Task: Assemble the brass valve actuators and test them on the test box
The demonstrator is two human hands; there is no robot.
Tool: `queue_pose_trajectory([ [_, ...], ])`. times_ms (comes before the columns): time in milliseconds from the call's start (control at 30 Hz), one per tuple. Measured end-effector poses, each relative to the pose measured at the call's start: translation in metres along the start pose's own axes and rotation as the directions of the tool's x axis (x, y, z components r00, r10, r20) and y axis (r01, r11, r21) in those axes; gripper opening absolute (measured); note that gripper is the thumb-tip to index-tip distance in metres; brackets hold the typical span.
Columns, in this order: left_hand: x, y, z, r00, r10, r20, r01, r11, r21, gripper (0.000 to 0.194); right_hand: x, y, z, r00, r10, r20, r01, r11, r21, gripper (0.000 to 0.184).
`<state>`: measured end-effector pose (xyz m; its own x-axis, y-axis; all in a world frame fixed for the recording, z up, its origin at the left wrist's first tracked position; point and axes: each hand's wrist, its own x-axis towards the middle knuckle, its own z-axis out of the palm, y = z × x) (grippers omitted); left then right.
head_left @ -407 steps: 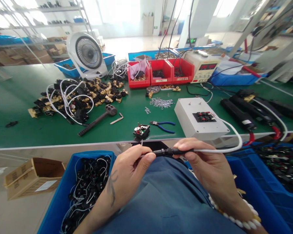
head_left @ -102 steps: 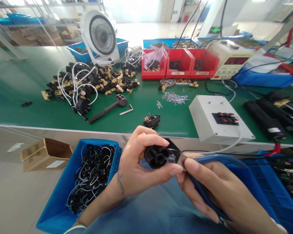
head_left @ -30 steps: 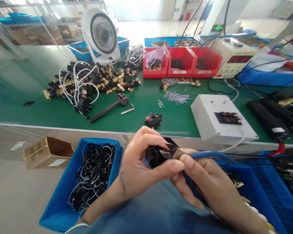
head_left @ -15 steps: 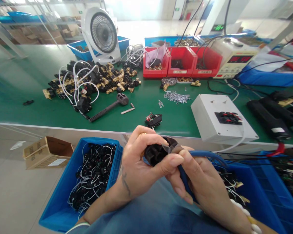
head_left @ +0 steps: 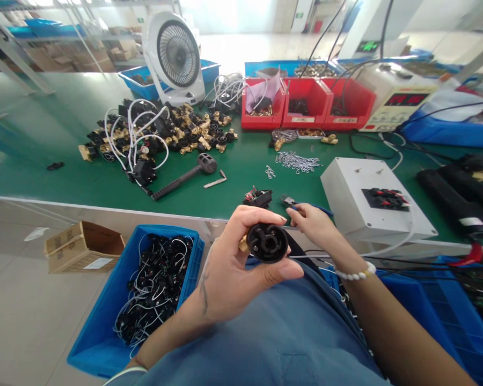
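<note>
My left hand [head_left: 227, 279] is closed round a black round plastic valve fitting [head_left: 274, 253], its open hollow end turned up towards me. A bit of brass shows between my fingers at its left. Farther out, my right hand [head_left: 316, 228] is at the table's front edge with its fingers on blue-handled cutting pliers [head_left: 288, 201]. Their jaws lie on the green table and part of the handles is hidden beneath the hand. Just left of the pliers is a small open black housing [head_left: 258, 197] with wires and a circuit board.
A rubber mallet [head_left: 185, 176], hex key [head_left: 216, 180] and metal clips [head_left: 298, 162] lie on the table. Behind are brass valves [head_left: 193, 128], a fan [head_left: 177, 53] and red bins [head_left: 308, 107]. A grey box [head_left: 378, 203] stands right; a blue crate [head_left: 100, 305] sits below left.
The pliers have left the fitting; my right hand has carried them forward and right onto the table. My left hand keeps the fitting, now turned with its hollow end up.
</note>
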<state>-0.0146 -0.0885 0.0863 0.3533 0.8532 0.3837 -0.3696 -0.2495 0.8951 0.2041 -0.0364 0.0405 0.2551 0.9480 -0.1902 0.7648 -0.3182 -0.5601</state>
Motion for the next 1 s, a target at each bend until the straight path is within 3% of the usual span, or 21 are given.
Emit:
queue_pose_trajectory([
  [100, 0.0, -0.002, -0.003, 0.999, 0.044, -0.014, -0.043, 0.997, 0.062, 0.04, -0.004, -0.002, -0.005, 0.98, -0.062, -0.191, 0.046, 0.995, -0.087, 0.015],
  [167, 0.0, -0.004, -0.005, 0.997, 0.077, -0.025, -0.072, 0.986, 0.147, 0.046, -0.019, -0.013, -0.013, 0.946, -0.197, -0.258, 0.205, 0.979, 0.002, 0.015],
  [267, 0.0, -0.004, -0.007, 0.994, 0.112, -0.006, -0.107, 0.962, 0.25, 0.054, -0.053, -0.037, -0.027, 0.904, -0.388, -0.182, 0.428, 0.803, 0.415, 0.031],
  [333, 0.0, -0.003, -0.008, 0.991, 0.129, 0.023, -0.131, 0.952, 0.277, 0.058, -0.076, -0.053, -0.035, 0.884, -0.448, -0.134, 0.432, 0.673, 0.601, 0.037],
  [433, 0.0, -0.002, -0.007, 0.985, 0.16, 0.059, -0.171, 0.933, 0.316, 0.063, -0.099, -0.069, -0.04, 0.904, -0.414, -0.109, 0.364, 0.612, 0.702, 0.03],
  [567, 0.0, -0.003, -0.007, 0.984, 0.159, 0.077, -0.176, 0.912, 0.372, 0.067, -0.106, -0.073, -0.041, 0.92, -0.36, -0.153, 0.354, 0.599, 0.718, 0.024],
  [733, 0.0, -0.003, -0.007, 0.986, 0.169, 0.009, -0.163, 0.935, 0.315, 0.057, -0.09, -0.066, -0.028, 0.888, -0.333, -0.317, 0.459, 0.6, 0.655, 0.022],
  [900, 0.003, -0.001, -0.009, 0.969, 0.232, -0.081, -0.187, 0.911, 0.367, 0.049, -0.066, -0.057, 0.013, 0.846, -0.532, 0.027, 0.473, 0.773, 0.422, 0.012],
  [1000, 0.004, -0.005, -0.009, 0.961, 0.226, -0.157, -0.15, 0.909, 0.39, 0.036, -0.065, -0.051, 0.029, 0.867, -0.498, 0.028, 0.453, 0.809, 0.376, 0.016],
])
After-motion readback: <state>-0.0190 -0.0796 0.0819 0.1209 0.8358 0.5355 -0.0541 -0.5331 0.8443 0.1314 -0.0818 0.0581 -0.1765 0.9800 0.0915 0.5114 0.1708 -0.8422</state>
